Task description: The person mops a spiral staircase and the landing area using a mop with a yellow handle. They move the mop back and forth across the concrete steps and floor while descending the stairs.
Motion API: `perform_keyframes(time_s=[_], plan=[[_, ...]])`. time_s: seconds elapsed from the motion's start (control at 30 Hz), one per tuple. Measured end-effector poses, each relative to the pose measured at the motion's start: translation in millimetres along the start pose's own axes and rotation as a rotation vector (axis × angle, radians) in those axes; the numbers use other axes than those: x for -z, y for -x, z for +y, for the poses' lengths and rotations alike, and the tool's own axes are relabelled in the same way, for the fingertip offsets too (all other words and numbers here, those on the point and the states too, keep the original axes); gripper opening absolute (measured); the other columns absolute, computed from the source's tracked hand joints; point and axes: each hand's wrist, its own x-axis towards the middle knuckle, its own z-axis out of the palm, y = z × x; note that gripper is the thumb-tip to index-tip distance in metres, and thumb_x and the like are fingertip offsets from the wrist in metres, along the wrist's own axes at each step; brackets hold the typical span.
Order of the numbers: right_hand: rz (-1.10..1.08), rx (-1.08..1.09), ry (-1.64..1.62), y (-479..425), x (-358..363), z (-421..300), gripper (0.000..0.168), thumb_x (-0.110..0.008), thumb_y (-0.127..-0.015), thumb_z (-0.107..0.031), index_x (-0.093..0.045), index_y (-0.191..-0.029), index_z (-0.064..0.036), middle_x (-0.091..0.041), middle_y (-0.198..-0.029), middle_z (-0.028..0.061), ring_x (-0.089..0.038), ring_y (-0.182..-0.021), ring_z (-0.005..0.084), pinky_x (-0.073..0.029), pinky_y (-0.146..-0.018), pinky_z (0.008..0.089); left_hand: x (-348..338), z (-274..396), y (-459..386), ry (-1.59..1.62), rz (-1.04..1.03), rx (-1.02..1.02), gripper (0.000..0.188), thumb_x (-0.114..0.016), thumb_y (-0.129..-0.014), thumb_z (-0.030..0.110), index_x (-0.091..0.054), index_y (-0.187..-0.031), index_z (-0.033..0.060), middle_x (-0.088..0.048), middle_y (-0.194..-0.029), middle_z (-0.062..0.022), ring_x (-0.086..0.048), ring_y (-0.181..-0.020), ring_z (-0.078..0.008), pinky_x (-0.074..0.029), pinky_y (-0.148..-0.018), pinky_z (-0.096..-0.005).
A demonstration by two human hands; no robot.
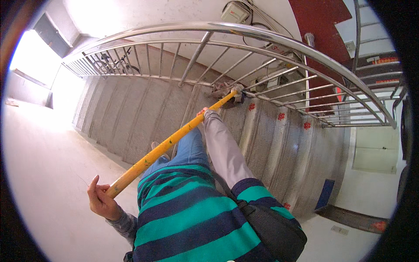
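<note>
A mop with a yellow, scuffed handle [163, 146] slants from lower left to upper centre. Its greyish cloth head [226, 93] rests on a stair tread beside the foot of the metal railing. My left hand [104, 202] loosely holds the near end of the handle, with one finger raised off it. Farther along, my right hand [203, 112] grips the handle near its middle; the light grey sleeve hides part of that hand. The handle crosses in front of my jeans, and a shoe [158, 147] shows beside it on the stairs.
Concrete stairs [137, 108] with red marks run across the view. A stainless-steel railing [209, 28] curves along their far side; a bicycle [114, 64] and electrical boxes [235, 12] lie beyond it. White walls [49, 157] border the near side. A black bag [275, 229] hangs at my right.
</note>
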Motion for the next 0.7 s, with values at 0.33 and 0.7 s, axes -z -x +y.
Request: perform_keyframes(time_s=[0.33,0.7], plan=[[0.080,-0.330,-0.148,42,19,130,0.018,-0.051,-0.087,-0.022,-0.043,-0.077,-0.009,-0.046,-0.062,0.0079,-0.050,-0.054,0.0274,-0.050,-0.060,0.0508,55,-48,-56,0.141,0.104,0.018,0.027,-0.037,-0.091,0.005,-0.059,-0.105,0.0006,-0.047,-0.062,-0.0024,-0.042,-0.054,-0.0097,-0.038,-0.052,-0.0217],[0.142,0.007,-0.016,67,14,92,0.020,-0.050,-0.088,-0.027,-0.040,-0.082,-0.010,-0.044,-0.072,0.0069,-0.048,-0.051,0.0242,-0.050,-0.055,0.0474,27,-250,3,0.366,0.411,0.199,0.019,-0.040,-0.090,0.013,-0.053,-0.097,0.0007,-0.049,-0.063,-0.0058,-0.047,-0.056,-0.0142,-0.042,-0.057,-0.0260]])
